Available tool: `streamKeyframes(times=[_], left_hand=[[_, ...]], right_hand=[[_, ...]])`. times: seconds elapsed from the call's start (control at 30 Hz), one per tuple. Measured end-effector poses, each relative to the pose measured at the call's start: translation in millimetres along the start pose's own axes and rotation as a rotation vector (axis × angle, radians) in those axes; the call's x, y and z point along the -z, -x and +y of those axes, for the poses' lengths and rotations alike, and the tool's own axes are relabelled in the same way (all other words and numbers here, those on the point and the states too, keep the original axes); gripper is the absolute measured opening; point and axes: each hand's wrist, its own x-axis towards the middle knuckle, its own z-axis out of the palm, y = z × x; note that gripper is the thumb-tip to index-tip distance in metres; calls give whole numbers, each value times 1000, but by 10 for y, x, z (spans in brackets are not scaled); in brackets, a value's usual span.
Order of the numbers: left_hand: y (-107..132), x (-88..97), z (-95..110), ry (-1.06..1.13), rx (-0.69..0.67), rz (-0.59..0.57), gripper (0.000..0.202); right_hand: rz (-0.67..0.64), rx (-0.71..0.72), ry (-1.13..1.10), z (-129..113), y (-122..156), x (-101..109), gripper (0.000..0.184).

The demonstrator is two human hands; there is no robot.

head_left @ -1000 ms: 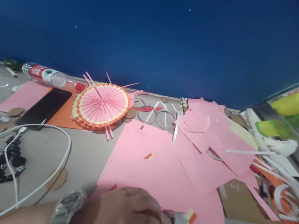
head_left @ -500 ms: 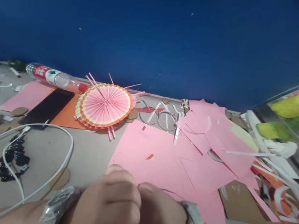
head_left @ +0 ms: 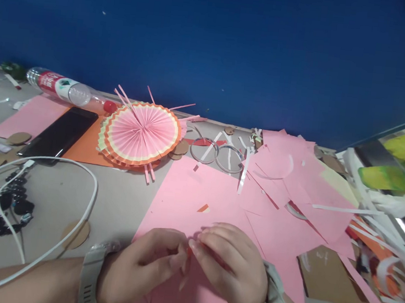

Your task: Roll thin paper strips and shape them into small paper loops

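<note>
My left hand (head_left: 147, 266), with a grey watch (head_left: 91, 275) at its wrist, is closed in a pinch near the front of the desk. My right hand (head_left: 232, 265), wearing a pale green scrunchie (head_left: 274, 299), meets it fingertip to fingertip. Between the two pinches shows a sliver of an orange paper piece (head_left: 189, 252); most of it is hidden by the fingers. Both hands are over a large pink paper sheet (head_left: 184, 188). A small orange paper scrap (head_left: 202, 208) lies on that sheet, just beyond the hands.
A pleated pink paper rosette (head_left: 141, 133) stands behind, beside a black phone (head_left: 59, 134) and a plastic bottle (head_left: 64, 88). A white cable (head_left: 92, 198) loops over black beads (head_left: 14, 204). Rings (head_left: 204, 151), pink sheets (head_left: 293, 180) and cardboard (head_left: 334, 276) lie to the right.
My hands, earlier bunched together lower down with knuckles up, have turned and drawn apart to meet at the fingertips. A bit of orange paper now shows between them. The view has shifted slightly.
</note>
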Motion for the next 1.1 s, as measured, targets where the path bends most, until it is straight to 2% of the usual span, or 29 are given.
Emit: streamKeyframes(times=[0.1,0.23,0.47,0.63,0.77,0.93,1.1], left_hand=[[-24,8,16,30,5,23,23],[-33,23,10,-39,-2,68,20],[-21,35,-8,-2,22,35,14],[-28,34,-37,2,-3,56,10],[-48,47,-22,-48,-10,46,15],[-56,51,22,-223,-54,134,19],[-54,42,9,-320,-78,164,15]], right_hand=[[-12,31,38,28,12,5,13],[-36,94,75,54,5,17,17],[-42,77,83,43,-37,26,13],[-50,74,117,51,-15,30,14],[-61,47,135,61,30,22,18],[-25,-23,136,19,56,17,24],[-129,-98,61,-16,72,4,26]])
